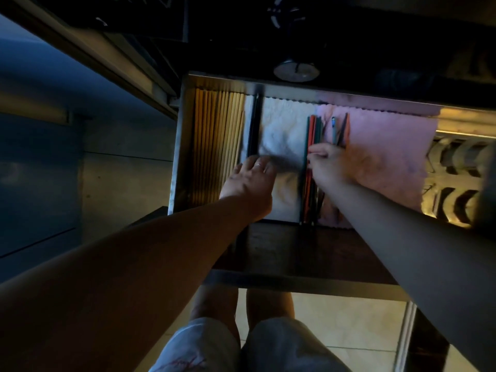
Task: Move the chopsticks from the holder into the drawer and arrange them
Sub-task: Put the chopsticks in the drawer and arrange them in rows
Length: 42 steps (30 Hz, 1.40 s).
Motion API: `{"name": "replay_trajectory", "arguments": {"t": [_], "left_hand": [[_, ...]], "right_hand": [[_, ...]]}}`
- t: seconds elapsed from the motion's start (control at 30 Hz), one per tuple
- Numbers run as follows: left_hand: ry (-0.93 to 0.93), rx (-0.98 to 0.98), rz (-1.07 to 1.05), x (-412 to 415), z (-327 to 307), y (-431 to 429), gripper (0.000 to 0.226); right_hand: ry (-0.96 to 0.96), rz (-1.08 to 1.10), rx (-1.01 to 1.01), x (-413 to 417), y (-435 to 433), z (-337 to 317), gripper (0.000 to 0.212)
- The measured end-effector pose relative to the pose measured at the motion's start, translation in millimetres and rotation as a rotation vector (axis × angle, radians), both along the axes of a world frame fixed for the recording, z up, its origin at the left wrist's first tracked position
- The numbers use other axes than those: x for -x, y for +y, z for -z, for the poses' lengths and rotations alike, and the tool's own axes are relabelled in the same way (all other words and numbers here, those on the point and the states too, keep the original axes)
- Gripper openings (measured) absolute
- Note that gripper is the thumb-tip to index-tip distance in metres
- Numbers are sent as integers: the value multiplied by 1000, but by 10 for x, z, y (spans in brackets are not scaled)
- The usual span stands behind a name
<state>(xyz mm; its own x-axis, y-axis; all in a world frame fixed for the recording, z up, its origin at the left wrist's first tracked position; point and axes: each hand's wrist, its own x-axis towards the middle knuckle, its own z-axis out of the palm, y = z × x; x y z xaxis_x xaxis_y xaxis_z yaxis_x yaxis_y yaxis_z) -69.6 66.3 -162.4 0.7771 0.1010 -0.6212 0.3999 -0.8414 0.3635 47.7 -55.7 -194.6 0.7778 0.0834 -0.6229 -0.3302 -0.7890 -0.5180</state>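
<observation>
The open drawer (179,146) lies below me. Wooden chopsticks (217,146) fill its left side in a neat row. Dark chopsticks (253,124) lie beside them on a white cloth (284,130). My left hand (249,183) rests flat on that cloth, fingertips at the dark chopsticks' near ends. Red and green chopsticks (312,130) lie in a bundle in the middle. My right hand (327,163) pinches that bundle. A few more sticks (341,130) lie loose on the pink cloth (389,157). The holder cannot be made out.
A round metal object (296,69) sits on the dark counter above the drawer. Patterned dishes (456,183) show at the right. The drawer's dark front panel (295,253) is near me, with my knees and tiled floor below.
</observation>
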Motion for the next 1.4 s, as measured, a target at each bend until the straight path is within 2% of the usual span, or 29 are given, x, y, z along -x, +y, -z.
{"name": "replay_trajectory", "arguments": {"t": [0.17, 0.3, 0.47, 0.63, 0.83, 0.93, 1.0, 1.07, 1.1, 1.17, 1.3, 1.4], "left_hand": [[59, 111, -60, -242, -25, -335, 54], [76, 252, -223, -403, 24, -593, 49], [81, 232, -501, -566, 115, -815, 30], [115, 184, -709, -675, 188, -836, 25], [152, 146, -743, -714, 278, -856, 29], [167, 128, -736, -726, 301, -849, 27], [167, 142, -736, -726, 303, -840, 23], [170, 179, -753, -721, 306, -831, 20], [179, 195, -763, -719, 305, -826, 19], [192, 206, -796, -713, 312, -811, 21], [189, 206, -853, -724, 304, -801, 28], [181, 227, -898, -735, 317, -821, 30]], "right_hand": [[-21, -6, 34, -152, -323, 57, 27], [6, -30, 51, -258, -549, 104, 29], [-2, -73, 40, -352, -739, 111, 32], [-74, -147, 60, -418, -858, 92, 28], [-136, -190, 152, -532, -937, 53, 25], [-145, -189, 149, -554, -934, 102, 31], [-113, -210, 186, -566, -905, 112, 29], [-55, -230, 217, -577, -857, 132, 10], [-29, -228, 222, -581, -829, 135, 10], [27, -191, 218, -585, -802, 185, 25], [51, -154, 216, -601, -797, 185, 7], [23, -127, 209, -611, -841, 180, 16]]}}
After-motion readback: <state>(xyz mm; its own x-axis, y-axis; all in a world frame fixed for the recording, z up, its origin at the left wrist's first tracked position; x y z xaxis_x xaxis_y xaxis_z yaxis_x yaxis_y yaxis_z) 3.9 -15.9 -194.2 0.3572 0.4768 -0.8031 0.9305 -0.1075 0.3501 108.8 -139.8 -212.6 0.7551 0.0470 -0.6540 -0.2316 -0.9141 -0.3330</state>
